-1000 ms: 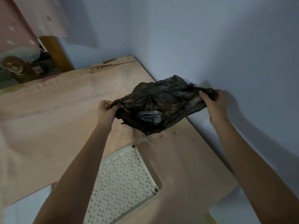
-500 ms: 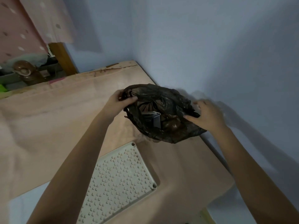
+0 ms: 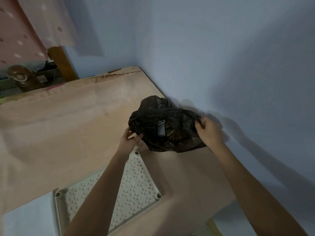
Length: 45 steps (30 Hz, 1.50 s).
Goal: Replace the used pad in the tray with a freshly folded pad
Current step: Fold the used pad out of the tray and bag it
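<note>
Both hands, left hand (image 3: 130, 139) and right hand (image 3: 208, 129), gripped the black bag (image 3: 170, 126) beyond the perforated tray (image 3: 136, 181). Probably the used pad was being bagged; next, tie it closed.

bag (image 3: 172, 126) btwn hands, by wall (image 3: 221, 65), tray (image 3: 136, 183) in front

A room in a home, seen from above: pale blue painted walls (image 3: 221, 48) meet in a corner behind a wide surface draped in pink cloth (image 3: 59, 125). A pink spotted curtain (image 3: 22, 31) hangs at upper left beside a wooden post (image 3: 62, 65), with dim household clutter and a brown rounded object (image 3: 18, 76) below it.
</note>
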Available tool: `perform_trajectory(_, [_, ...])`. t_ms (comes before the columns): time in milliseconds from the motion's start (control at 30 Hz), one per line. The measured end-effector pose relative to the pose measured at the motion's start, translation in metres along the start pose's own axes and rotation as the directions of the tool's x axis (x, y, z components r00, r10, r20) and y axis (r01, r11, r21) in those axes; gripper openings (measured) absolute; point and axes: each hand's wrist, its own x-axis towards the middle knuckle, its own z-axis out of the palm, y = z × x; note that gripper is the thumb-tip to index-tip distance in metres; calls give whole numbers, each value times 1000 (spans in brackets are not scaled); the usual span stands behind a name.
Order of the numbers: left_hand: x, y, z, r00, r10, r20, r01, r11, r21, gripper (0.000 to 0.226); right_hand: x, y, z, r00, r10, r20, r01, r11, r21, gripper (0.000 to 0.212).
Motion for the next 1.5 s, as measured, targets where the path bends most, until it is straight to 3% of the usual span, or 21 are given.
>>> perform_trajectory(100, [3, 8, 12, 1000, 23, -15, -22, 999, 48, 32, -1, -3, -4, 999, -3, -36, 5, 997, 78, 31])
perform_trajectory(267, [-1, 14, 3, 998, -49, -43, 47, 998, -41, 3, -5, 0, -8, 994, 68, -88, -47, 973, 228, 32])
perform_trajectory(400, [-9, 25, -32, 994, -17, -109, 15, 1000, -15, 9, -6, -2, -13, 981, 185, -66, -131, 866, 482, 30])
perform_trajectory(467, [-16, 33, -49, 994, 13, -110, -16, 999, -30, 8, -5, -2, -14, 971, 235, 35, -215, 809, 547, 33])
perform_trajectory(633, [-33, 55, -77, 993, 96, -65, -100, 992, -73, 8, -12, -1, -21, 923, 197, 332, -314, 883, 349, 69])
perform_trajectory(733, [-40, 68, -89, 989, 136, -60, -143, 981, -134, 16, -14, 2, -42, 824, 112, 555, -310, 910, 277, 93])
perform_trajectory(800, [-41, 79, -95, 984, 162, -77, -172, 972, -160, 22, -16, 1, -58, 752, 65, 656, -241, 953, 182, 83])
perform_trajectory(833, [-40, 84, -96, 980, 174, -93, -188, 967, -173, 23, -16, 0, -65, 755, 59, 653, -204, 968, 149, 70])
perform_trajectory(967, [-35, 103, -94, 954, 213, -212, -256, 945, -205, 22, -12, -10, -89, 927, 23, 375, -83, 986, 143, 32])
perform_trajectory(1100, [-25, 125, -84, 938, 219, -270, -276, 941, -196, 14, -5, -27, -111, 992, -5, 128, -29, 964, 266, 16])
perform_trajectory(1167, [-22, 140, -78, 932, 259, -255, -307, 937, -168, 12, -1, -38, -120, 1000, -18, 1, 17, 958, 285, 1])
perform_trajectory(1267, [-17, 166, -64, 909, 350, -224, -380, 919, -103, 12, 11, -51, -129, 988, 14, -154, 46, 923, 382, 15])
perform_trajectory(1400, [1, 210, -35, 885, 343, -314, -400, 907, -135, 12, 29, -78, -135, 959, 23, -282, 135, 838, 529, 15])
perform_trajectory(1500, [13, 248, -13, 906, 374, -196, -390, 920, -46, 10, 48, -108, -146, 934, -10, -357, 223, 797, 561, 14])
